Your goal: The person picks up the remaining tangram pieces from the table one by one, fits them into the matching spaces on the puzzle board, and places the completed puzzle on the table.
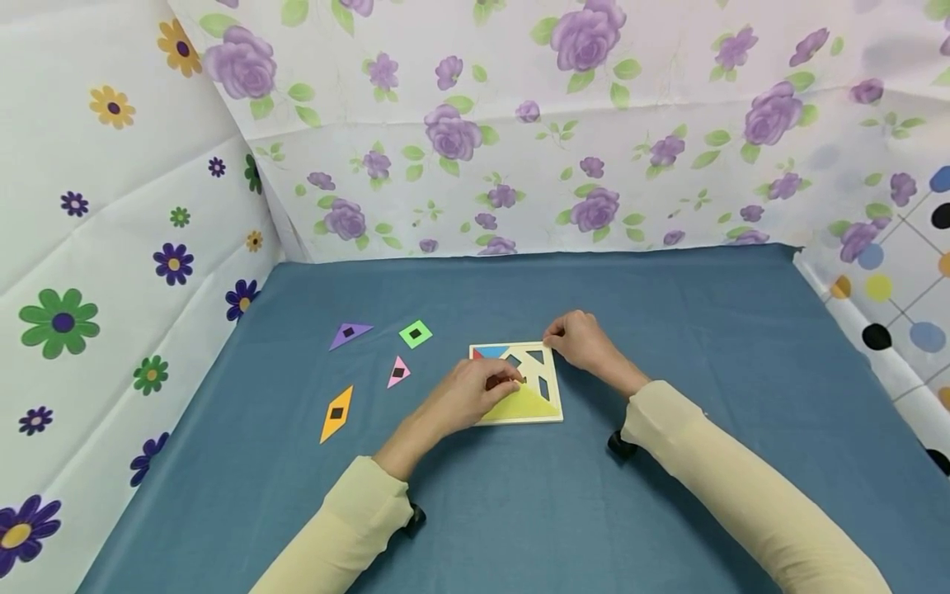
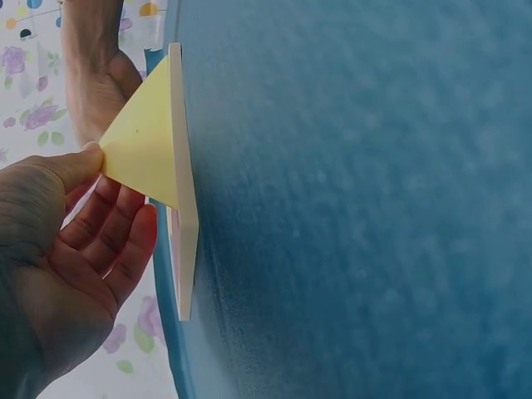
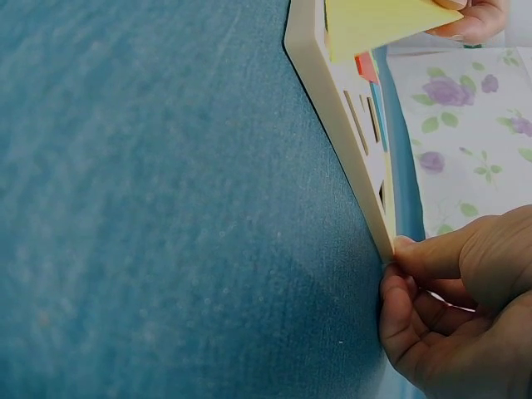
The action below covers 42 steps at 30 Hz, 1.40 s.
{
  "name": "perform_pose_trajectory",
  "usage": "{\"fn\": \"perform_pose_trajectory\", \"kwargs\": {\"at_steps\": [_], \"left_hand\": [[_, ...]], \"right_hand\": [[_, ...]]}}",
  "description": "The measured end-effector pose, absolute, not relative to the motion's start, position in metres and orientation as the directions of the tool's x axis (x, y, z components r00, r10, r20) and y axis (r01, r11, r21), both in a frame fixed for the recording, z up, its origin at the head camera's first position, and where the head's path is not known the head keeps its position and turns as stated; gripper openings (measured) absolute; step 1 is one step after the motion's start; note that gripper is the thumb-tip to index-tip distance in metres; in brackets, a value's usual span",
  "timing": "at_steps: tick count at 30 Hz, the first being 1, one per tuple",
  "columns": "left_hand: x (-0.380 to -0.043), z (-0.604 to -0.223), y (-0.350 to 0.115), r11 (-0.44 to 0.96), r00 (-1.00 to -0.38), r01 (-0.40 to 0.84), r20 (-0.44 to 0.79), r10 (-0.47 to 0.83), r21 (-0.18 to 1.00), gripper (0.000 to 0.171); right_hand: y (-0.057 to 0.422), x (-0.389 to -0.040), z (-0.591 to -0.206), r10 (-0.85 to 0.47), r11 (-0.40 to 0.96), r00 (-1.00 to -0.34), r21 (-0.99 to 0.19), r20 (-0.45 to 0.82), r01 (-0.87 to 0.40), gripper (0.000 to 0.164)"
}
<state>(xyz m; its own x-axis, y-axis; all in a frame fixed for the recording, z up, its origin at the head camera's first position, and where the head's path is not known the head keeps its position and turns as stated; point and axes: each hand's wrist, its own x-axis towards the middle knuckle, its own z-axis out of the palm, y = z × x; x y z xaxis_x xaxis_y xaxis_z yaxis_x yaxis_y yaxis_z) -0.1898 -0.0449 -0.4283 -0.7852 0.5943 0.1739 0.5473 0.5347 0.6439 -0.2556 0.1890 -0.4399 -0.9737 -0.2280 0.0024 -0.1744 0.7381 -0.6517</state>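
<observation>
A light wooden tangram board [image 1: 547, 363] lies on the blue cloth, with a blue piece [image 1: 491, 351] and a red piece [image 1: 477, 355] in it and several cut-outs showing. My left hand [image 1: 463, 392] pinches the tip of a large yellow triangle [image 2: 140, 141] between thumb and finger. The triangle slants up from the board, its long edge down along the near side. At the board's far right corner, my right hand [image 1: 585, 340] grips the edge between thumb and fingers, seen closely in the right wrist view, where the board's side [image 3: 328, 116] shows.
Left of the board lie a purple triangle [image 1: 341, 340], a green square [image 1: 416, 333], a pink triangle [image 1: 398, 373] and an orange parallelogram [image 1: 337, 413], each with a dark patch. Flower-printed sheets [image 1: 519, 173] hang behind and beside the cloth-covered table [image 1: 705, 330].
</observation>
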Motion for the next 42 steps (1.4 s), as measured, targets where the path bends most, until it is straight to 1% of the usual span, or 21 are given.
{"fn": "perform_pose_trajectory", "kwargs": {"at_steps": [16, 24, 33, 37, 42], "left_hand": [[-0.1889, -0.4279, -0.0463, 0.554, -0.769, 0.593, 0.208, 0.605, 0.584, 0.012], [-0.1881, -0.4274, -0.0478, 0.535, -0.759, 0.621, 0.266, 0.595, 0.573, 0.014], [-0.1867, -0.4278, -0.0477, 0.525, -0.757, 0.628, 0.297, 0.582, 0.574, 0.014], [-0.1867, -0.4282, -0.0474, 0.532, -0.768, 0.615, 0.288, 0.573, 0.581, 0.014], [-0.1863, -0.428, -0.0468, 0.557, -0.801, 0.567, 0.246, 0.546, 0.607, 0.016]], "right_hand": [[0.1892, -0.2529, -0.4409, -0.22, 0.735, -0.975, -0.66, -0.018, -0.154, 0.014], [0.1888, -0.2545, -0.4401, -0.22, 0.74, -0.975, -0.654, -0.016, -0.157, 0.014], [0.1884, -0.2542, -0.4405, -0.22, 0.739, -0.975, -0.654, -0.009, -0.161, 0.013], [0.1884, -0.254, -0.4417, -0.218, 0.74, -0.976, -0.653, -0.009, -0.159, 0.013], [0.1882, -0.2542, -0.4423, -0.216, 0.739, -0.976, -0.655, -0.007, -0.159, 0.013]]}}
